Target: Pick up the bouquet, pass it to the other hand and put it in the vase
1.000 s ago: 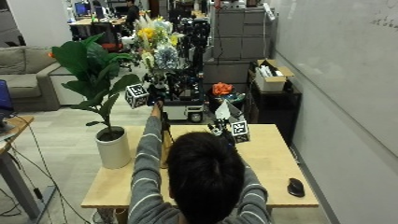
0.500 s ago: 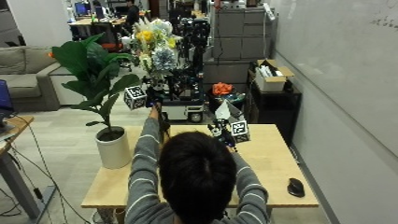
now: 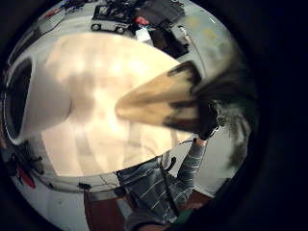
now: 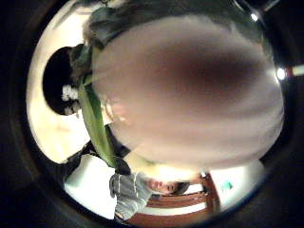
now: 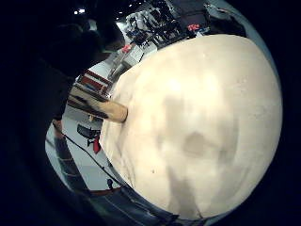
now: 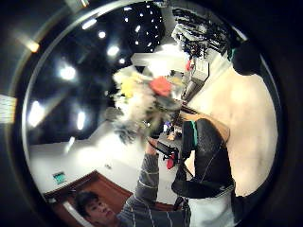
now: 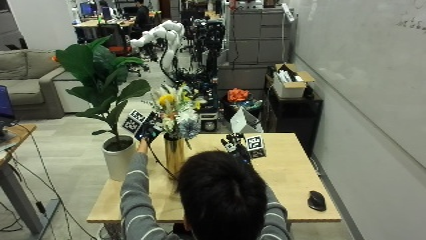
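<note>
Your left hand (image 7: 148, 131) holds the bouquet (image 7: 176, 116), whose stems enter the gold vase (image 7: 174, 155) near the desk's (image 7: 293, 175) left edge; how its fingers sit I cannot tell. Your right hand (image 7: 234, 144) hovers nearby holding nothing, fingers relaxed. Keep the stems upright over the mouth and let go only once seated. Half a second earlier, the bouquet rode higher.
</note>
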